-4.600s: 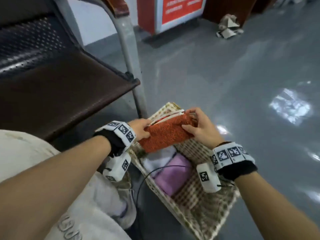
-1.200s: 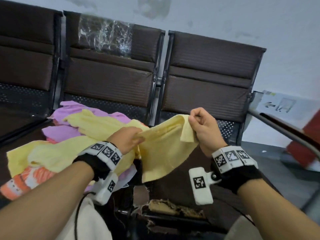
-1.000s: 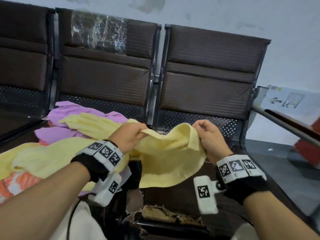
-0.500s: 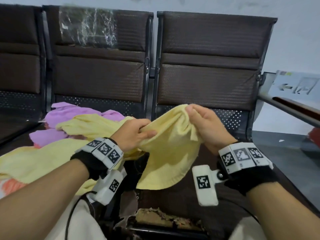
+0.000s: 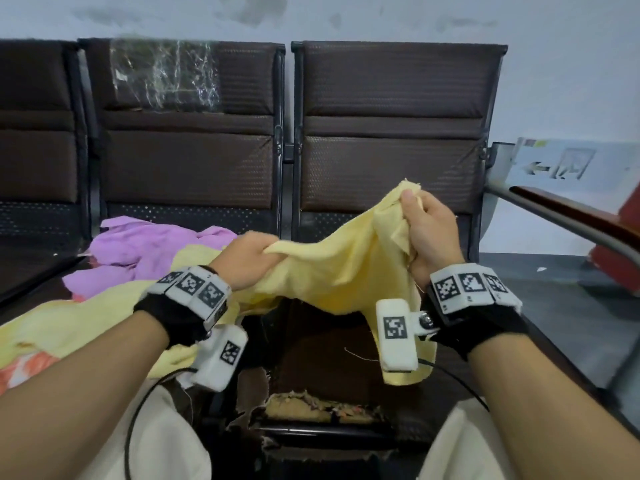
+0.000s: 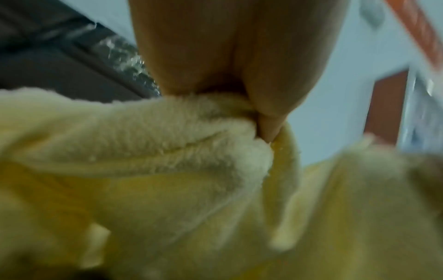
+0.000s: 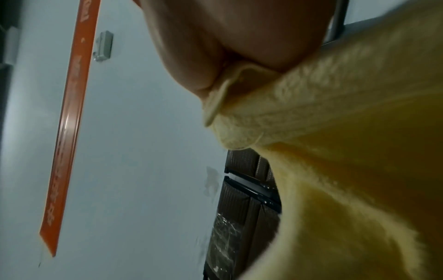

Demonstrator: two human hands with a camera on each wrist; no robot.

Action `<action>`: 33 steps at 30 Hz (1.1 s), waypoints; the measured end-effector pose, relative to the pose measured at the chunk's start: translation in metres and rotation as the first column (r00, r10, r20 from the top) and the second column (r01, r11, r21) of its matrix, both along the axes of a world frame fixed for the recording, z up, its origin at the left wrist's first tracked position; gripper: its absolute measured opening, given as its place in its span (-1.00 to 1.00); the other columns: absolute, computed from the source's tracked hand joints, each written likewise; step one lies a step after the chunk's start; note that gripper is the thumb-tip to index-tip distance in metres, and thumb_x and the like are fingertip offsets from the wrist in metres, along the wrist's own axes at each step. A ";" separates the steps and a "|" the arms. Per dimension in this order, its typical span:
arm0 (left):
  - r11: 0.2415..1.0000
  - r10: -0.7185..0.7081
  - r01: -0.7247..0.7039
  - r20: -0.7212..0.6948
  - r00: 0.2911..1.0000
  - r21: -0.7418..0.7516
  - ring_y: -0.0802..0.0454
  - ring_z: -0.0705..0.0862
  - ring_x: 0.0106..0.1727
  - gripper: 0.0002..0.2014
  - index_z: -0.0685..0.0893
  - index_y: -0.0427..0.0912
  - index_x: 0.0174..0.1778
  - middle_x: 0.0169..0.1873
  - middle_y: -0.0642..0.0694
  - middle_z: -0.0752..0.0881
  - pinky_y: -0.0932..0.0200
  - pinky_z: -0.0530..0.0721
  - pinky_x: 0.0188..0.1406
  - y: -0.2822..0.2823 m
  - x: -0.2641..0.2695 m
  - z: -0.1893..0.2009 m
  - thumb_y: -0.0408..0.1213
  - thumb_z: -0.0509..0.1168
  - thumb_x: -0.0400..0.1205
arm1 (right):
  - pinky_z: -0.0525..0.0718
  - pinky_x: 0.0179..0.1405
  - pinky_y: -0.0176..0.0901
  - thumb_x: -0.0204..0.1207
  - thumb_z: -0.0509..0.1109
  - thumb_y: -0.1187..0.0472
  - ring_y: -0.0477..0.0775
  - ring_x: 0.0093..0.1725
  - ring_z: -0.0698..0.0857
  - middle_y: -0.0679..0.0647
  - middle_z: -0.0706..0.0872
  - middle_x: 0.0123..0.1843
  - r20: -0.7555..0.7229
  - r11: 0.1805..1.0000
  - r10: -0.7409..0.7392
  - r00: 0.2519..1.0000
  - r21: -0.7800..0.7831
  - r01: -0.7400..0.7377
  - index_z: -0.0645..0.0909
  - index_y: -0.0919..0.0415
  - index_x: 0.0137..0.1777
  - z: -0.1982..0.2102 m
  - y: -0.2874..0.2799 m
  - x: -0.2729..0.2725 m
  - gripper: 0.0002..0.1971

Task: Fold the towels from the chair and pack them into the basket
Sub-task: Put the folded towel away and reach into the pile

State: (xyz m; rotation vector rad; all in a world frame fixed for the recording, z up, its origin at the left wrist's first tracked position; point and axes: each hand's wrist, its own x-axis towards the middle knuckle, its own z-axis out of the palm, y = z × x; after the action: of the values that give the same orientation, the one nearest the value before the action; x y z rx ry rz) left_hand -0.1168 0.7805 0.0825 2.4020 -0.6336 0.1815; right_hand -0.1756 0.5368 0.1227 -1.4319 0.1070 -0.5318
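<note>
Both fists bunch a fluffy yellow terry towel (image 5: 332,275): left hand (image 5: 247,259) low, right hand (image 5: 427,230) higher, over the brown perforated chair (image 5: 388,133).

Clear plastic film (image 5: 162,76) clings to the middle seat's backrest. A pale sign with an arrow (image 5: 561,164) leans against the stained wall (image 5: 415,15). An orange banner strip (image 7: 67,117) hangs there.
</note>
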 end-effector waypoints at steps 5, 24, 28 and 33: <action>0.875 -0.146 0.014 -0.236 0.961 -0.484 0.01 0.67 -0.19 -0.72 0.73 -0.36 -0.10 -0.22 -0.26 0.76 0.05 0.60 -0.16 -0.038 -0.011 0.027 -0.16 0.29 0.58 | 0.63 -0.06 0.20 0.59 0.31 0.24 0.08 -0.17 0.58 0.12 0.63 -0.22 -0.024 0.956 -0.052 0.998 -0.289 0.043 0.61 0.34 -0.17 -0.009 0.000 0.007 -0.82; 0.862 -0.274 -0.001 -0.469 0.840 -0.507 0.15 0.70 -0.25 -0.90 0.75 -0.15 -0.06 -0.28 -0.03 0.75 0.27 0.66 -0.31 -0.034 0.015 -0.023 -0.25 0.34 0.61 | 0.68 0.16 0.00 0.63 0.32 0.13 -0.05 -0.07 0.72 -0.01 0.76 -0.10 -0.445 0.549 0.306 0.842 -0.639 -0.538 0.74 0.16 0.01 -0.057 0.022 0.035 -0.82; 0.895 -0.229 -0.007 -0.473 0.851 -0.447 0.15 0.74 -0.30 -0.93 0.72 -0.15 -0.07 -0.34 0.05 0.78 0.29 0.67 -0.40 -0.021 0.020 -0.031 -0.26 0.37 0.59 | 0.67 0.21 0.27 0.65 0.30 0.08 0.23 0.05 0.76 0.20 0.80 -0.03 -0.356 0.839 0.223 0.907 -0.404 -0.365 0.74 0.23 -0.07 -0.049 0.023 0.040 -0.74; 0.958 -0.238 0.100 -0.553 0.798 -0.268 0.00 0.65 -0.27 -0.93 0.69 -0.20 -0.16 -0.30 -0.11 0.69 0.17 0.64 -0.32 -0.024 0.012 -0.044 -0.30 0.35 0.60 | 0.69 0.16 0.33 0.67 0.26 0.09 0.26 -0.02 0.74 0.38 0.76 0.05 -0.228 0.971 0.099 0.969 -0.190 -0.144 0.67 0.35 0.00 -0.040 0.023 0.044 -0.69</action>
State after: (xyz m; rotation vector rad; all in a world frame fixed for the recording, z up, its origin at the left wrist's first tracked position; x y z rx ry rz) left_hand -0.1046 0.7568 0.0388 2.0053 -0.4958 -0.5230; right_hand -0.1319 0.5601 0.0828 -1.6857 0.1403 -0.2891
